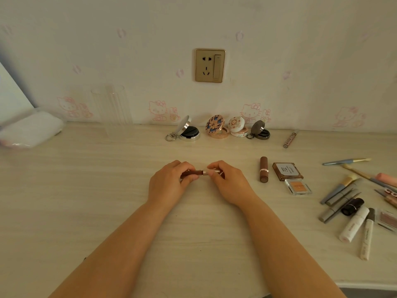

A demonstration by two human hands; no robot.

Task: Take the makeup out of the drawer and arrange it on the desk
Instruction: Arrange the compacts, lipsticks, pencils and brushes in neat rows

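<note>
I see the left hand (169, 181) and the right hand (231, 182) both closed on one lipstick (194, 173), held just above the table (107, 190). Its long axis runs sideways, from one set of fingers to the other. The lying lipstick (263, 169) is to the right, nearer the right hand.
</note>
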